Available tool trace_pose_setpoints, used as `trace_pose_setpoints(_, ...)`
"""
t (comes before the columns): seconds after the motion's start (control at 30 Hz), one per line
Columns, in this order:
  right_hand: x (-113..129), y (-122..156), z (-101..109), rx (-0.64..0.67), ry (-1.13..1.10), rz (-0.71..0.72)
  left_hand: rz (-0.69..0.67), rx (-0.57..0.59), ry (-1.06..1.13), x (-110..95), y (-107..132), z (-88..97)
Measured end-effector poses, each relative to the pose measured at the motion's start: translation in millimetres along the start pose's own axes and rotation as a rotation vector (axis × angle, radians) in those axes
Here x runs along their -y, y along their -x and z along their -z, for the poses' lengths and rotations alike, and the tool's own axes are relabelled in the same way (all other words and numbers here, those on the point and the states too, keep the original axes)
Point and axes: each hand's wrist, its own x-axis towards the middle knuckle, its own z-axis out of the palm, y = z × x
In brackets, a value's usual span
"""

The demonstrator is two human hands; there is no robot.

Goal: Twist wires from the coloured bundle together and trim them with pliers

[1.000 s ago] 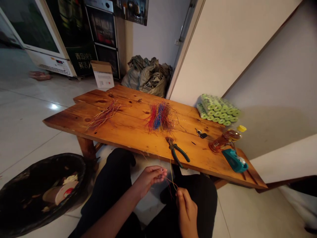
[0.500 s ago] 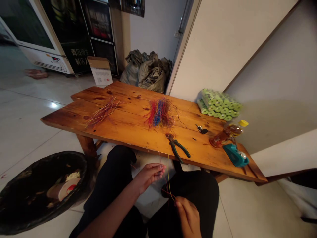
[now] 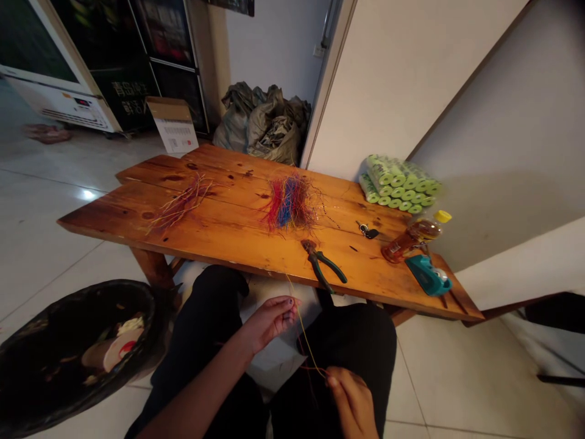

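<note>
My left hand [image 3: 270, 318] is held over my lap with its fingertips pinched on thin coloured wires [image 3: 302, 338]. Lower and to the right, my right hand [image 3: 353, 404] is closed on the other end of the same strands, which stretch taut between the two hands. Just beyond my knees stands a low wooden table [image 3: 228, 241]. On it lie a heap of red, blue and yellow wires [image 3: 289, 206], a looser bundle of reddish wires [image 3: 179, 203] and pliers with green handles [image 3: 322, 264] at the near edge.
A black-lined bin [image 3: 59, 350] with rubbish sits at my left. At the table's right end are green rolls [image 3: 397, 189], an amber bottle [image 3: 411, 236], a teal tool [image 3: 428, 275] and keys [image 3: 368, 230]. Sacks [image 3: 262, 122], a cardboard box [image 3: 172, 125] and fridges stand behind.
My right hand has drawn down and away from the left, pulling the wires longer between them. The view has tilted slightly down.
</note>
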Motion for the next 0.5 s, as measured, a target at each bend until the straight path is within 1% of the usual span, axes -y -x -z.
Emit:
trace_pose_setpoints(0.1,-2.1,2.6,0.6,-0.012,-0.012,0.001,-0.019,-0.025,0.061,0.2,-2.3,2.5)
trace_pose_setpoints(0.2,-1.4,4.0,1.0,-0.018,-0.021,-0.029,-0.042,-0.026,0.095,-1.2,-3.0,3.7)
trace_pose_setpoints(0.3,-1.7,4.5,0.6,0.016,-0.052,-0.074,-0.063,-0.025,0.104,-3.7,-2.5,2.9)
trace_pose_setpoints(0.4,-5.8,5.5,-0.6,0.062,-0.092,-0.15,-0.087,-0.031,0.094,-5.7,-2.2,2.4)
trace_pose_setpoints(0.5,-11.0,6.8,-1.6,0.116,-0.125,-0.251,-0.104,-0.012,0.1,-7.0,-3.0,3.7)
